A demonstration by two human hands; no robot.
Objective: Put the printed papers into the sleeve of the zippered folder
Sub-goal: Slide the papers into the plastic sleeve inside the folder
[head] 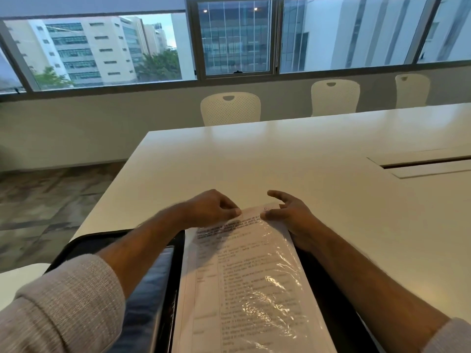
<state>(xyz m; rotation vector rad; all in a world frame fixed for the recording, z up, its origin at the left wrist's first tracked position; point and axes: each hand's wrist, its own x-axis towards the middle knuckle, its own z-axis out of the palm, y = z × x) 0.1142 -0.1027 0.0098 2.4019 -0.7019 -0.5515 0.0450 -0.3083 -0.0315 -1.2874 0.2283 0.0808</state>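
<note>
A white bench (280,159) fills the view, with white chairs (230,108) along its far side under the windows (234,39). A black folder (163,289) lies open at the near edge. On it rests a clear sleeve (267,284), the papers (229,263) mostly inside, their top poking out. The left hand (211,208) pinches the sleeve's top edge; the right hand (290,215) presses the top right corner, fingers spread, gripping nothing.
</note>
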